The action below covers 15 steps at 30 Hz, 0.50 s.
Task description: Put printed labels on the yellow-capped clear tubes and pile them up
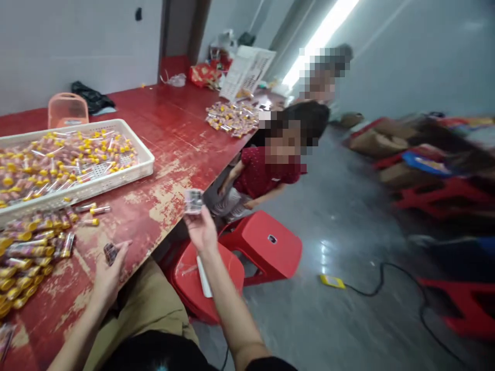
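My right hand (201, 229) is raised off the edge of the red table (170, 134), its fingers pinched on a small clear packet (193, 201). My left hand (110, 273) rests at the table's near edge, fingers curled around a small dark packet (111, 252). To the left of it lies a pile of yellow-capped tubes (31, 252). Behind that stands a white perforated tray (143, 159) filled with several more of the tubes.
A person in a red shirt (266, 175) sits by the table's right side, another person behind. Red plastic stools (266, 247) stand by my knees. More tubes (232, 117), a white basket (247, 69) and an orange basket (67, 109) sit farther back. A black cable (386, 278) crosses the floor.
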### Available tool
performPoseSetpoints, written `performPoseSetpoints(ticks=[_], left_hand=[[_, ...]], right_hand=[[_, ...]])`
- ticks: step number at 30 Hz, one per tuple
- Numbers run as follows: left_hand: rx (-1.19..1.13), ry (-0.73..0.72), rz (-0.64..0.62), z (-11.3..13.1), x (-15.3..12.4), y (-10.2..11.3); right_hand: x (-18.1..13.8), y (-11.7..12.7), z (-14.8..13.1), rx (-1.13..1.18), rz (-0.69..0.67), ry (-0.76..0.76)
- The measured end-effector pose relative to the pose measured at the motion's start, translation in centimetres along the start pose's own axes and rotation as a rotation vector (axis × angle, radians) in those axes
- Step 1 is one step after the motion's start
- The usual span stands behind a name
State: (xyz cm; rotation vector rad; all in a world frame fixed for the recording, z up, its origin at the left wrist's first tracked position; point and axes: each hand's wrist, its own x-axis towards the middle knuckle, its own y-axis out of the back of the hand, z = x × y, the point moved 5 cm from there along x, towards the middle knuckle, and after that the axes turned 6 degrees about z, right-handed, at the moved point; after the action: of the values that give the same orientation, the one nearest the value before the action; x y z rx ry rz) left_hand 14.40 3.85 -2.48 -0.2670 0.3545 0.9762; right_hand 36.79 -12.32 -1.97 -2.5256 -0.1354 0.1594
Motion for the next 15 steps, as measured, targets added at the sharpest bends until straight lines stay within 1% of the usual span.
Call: performPoseSetpoints(ticks=[3,5,6,7,8,9,10,11,13,15], left_hand=[[-0.041,0.065,-0.029,-1.0,-0.3,0.1],[-0.065,0.063,0.017,-1.0,-0.2,0.9],[-0.069,0.057,0.044,-1.0,-0.1,1.5],[-0.073,0.048,0.075,-1.0,-0.2,2.1],[-0.077,0.039,0.109,-0.9,-0.5,2.7],[-0.081,0.029,0.142,-1.0,-1.0,3.2],[-0.085,0.024,0.169,-1.1,-1.7,3.7],[-0.087,0.017,0.187,-1.1,-2.5,4.0],[-0.083,0.022,0.155,-1.3,-3.6,4.2],[-0.114,-0.021,0.147,-1.3,-3.5,4.9]], right_hand=[[6.6,4.2,-8.5,0.017,0.160,0.243],[10.4,6.5,-13.6,0.002,0.277,0.417],[11.5,7.1,-15.5,-0.057,0.335,0.520],[12.0,7.0,-16.3,-0.111,0.343,0.566],[11.8,6.5,-16.1,-0.176,0.312,0.576],[10.9,5.4,-14.7,-0.239,0.239,0.537],[9.3,4.0,-12.2,-0.290,0.135,0.455],[6.9,2.4,-9.0,-0.340,0.010,0.348],[0.5,-0.7,-1.8,-0.406,-0.207,0.126],[-6.9,-3.7,4.8,-0.443,-0.435,-0.103]])
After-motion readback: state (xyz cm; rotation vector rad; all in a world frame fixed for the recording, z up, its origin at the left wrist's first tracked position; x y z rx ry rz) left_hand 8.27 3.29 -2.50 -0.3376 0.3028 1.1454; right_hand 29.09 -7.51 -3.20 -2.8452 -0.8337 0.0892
